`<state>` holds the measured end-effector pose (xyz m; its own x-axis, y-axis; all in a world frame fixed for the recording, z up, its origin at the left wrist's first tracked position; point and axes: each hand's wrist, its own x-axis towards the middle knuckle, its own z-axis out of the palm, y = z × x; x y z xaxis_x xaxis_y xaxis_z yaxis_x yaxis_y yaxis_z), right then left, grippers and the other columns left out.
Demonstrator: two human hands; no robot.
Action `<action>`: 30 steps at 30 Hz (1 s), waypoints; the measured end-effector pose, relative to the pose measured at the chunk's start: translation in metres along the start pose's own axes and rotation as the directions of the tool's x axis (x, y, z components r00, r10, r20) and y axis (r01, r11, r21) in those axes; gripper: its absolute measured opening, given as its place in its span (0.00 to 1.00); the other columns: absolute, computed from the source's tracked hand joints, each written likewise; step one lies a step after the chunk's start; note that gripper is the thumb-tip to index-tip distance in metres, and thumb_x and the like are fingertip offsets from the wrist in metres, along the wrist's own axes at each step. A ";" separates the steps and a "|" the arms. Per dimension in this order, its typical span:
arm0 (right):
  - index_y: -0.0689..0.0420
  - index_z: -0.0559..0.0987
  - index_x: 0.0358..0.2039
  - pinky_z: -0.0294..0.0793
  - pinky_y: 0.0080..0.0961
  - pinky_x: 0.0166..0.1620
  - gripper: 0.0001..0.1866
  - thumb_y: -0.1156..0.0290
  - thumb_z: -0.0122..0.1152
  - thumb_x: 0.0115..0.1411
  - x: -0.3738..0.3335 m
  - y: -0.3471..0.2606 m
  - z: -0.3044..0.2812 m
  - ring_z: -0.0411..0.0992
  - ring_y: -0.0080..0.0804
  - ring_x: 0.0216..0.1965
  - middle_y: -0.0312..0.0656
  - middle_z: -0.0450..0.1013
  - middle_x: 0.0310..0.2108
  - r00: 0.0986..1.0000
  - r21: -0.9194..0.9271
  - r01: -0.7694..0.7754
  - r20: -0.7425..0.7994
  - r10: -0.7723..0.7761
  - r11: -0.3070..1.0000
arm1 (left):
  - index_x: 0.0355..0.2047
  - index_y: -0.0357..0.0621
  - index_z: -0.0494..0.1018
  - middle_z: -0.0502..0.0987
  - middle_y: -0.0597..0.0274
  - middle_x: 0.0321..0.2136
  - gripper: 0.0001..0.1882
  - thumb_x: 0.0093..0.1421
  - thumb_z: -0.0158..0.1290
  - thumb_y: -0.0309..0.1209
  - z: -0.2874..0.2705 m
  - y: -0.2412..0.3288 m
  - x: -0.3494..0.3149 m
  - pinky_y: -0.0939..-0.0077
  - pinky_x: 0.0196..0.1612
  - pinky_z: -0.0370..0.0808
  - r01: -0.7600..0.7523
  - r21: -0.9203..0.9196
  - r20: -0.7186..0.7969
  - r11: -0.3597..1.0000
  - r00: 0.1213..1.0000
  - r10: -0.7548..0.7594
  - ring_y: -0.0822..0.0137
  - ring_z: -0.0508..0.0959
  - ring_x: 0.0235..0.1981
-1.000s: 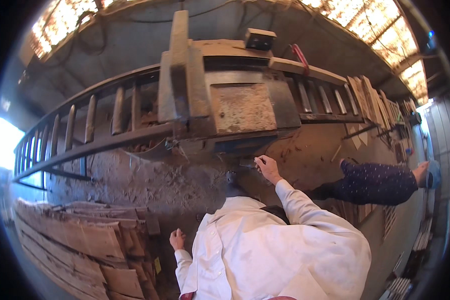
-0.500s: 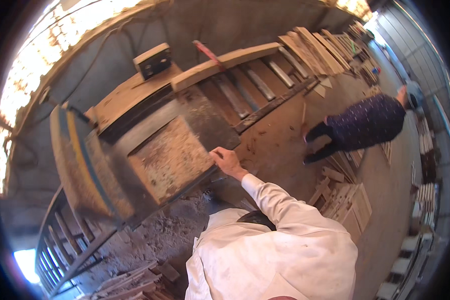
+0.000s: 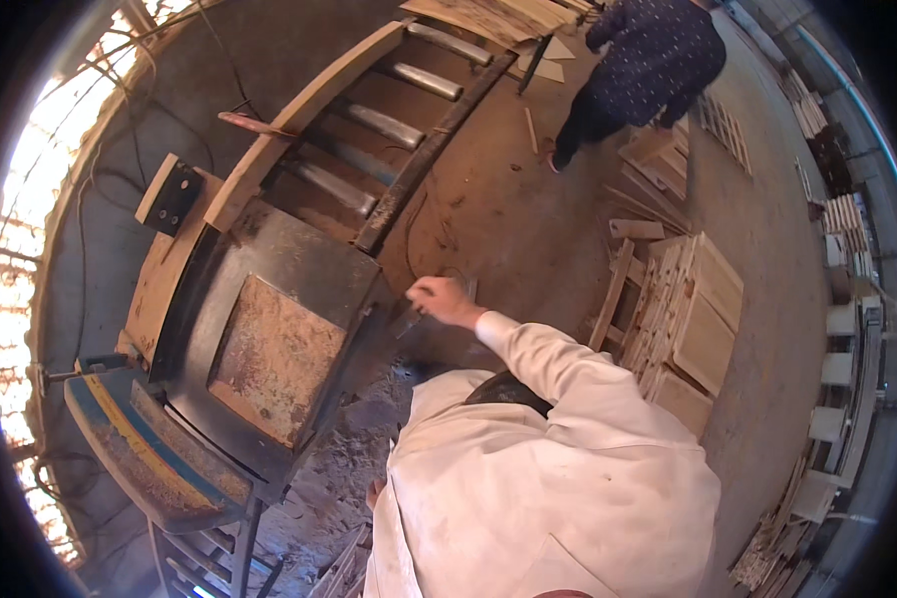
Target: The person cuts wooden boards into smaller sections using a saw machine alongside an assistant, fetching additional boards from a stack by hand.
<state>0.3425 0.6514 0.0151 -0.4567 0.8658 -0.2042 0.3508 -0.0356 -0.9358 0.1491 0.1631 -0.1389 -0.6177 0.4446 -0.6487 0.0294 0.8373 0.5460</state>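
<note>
My right hand [image 3: 443, 301] is off the near right edge of a metal machine table [image 3: 304, 261], its fingers curled in. Whether anything small sits between the fingers, I cannot make out. Set in the table is a worn, dust-covered wooden panel [image 3: 277, 359]. Only a sliver of my left hand [image 3: 375, 491] shows beside my body, its fingers hidden. A wooden fence board [image 3: 299, 125] runs along the table's far side, with a red-handled piece [image 3: 255, 124] across it.
Metal rollers [image 3: 381, 127] extend beyond the table. A blue-and-yellow machine guard [image 3: 154, 448] stands at the near left. Stacked wooden panels [image 3: 703, 309] lie on the floor to the right. Another person [image 3: 658, 60] is at the far right. Sawdust [image 3: 334, 498] covers the ground by the machine.
My right hand has left the table's edge and its wooden panel. The view has turned, shifting the machine leftward. The other person appears farther up in the picture, in a different stance.
</note>
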 end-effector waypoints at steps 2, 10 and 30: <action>0.59 0.80 0.35 0.75 0.28 0.32 0.16 0.58 0.55 0.61 -0.028 0.051 -0.059 0.77 0.28 0.25 0.41 0.79 0.28 0.988 -0.060 -0.108 -0.117 0.100 0.992 | 0.30 0.31 0.76 0.76 0.40 0.23 0.23 0.58 0.47 0.44 0.000 -0.006 0.005 0.59 0.34 0.72 -0.008 -0.016 0.002 1.000 1.000 0.008 0.54 0.78 0.28; 0.62 0.76 0.35 0.72 0.18 0.26 0.14 0.62 0.58 0.61 -0.069 0.123 -0.281 0.71 0.20 0.25 0.36 0.73 0.27 0.770 0.232 -0.446 -0.393 0.503 0.864 | 0.31 0.36 0.77 0.78 0.42 0.28 0.16 0.56 0.53 0.39 0.014 0.007 0.000 0.60 0.32 0.75 0.027 -0.348 -0.050 0.937 0.998 -0.047 0.55 0.79 0.28; 0.56 0.61 0.60 0.69 0.38 0.56 0.34 0.71 0.64 0.55 0.506 0.124 -0.680 0.63 0.41 0.56 0.46 0.59 0.59 0.840 0.254 0.302 -0.527 -0.131 0.919 | 0.24 0.35 0.73 0.78 0.42 0.27 0.19 0.55 0.52 0.42 0.222 0.264 0.024 0.51 0.34 0.72 -0.131 0.491 -0.381 0.861 0.857 0.348 0.45 0.77 0.26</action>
<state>0.7105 1.4241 -0.0090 0.0009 0.9948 0.1021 -0.0236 0.1021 -0.9945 0.3164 0.4658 -0.1278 -0.8183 0.5510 -0.1638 0.4923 0.8188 0.2952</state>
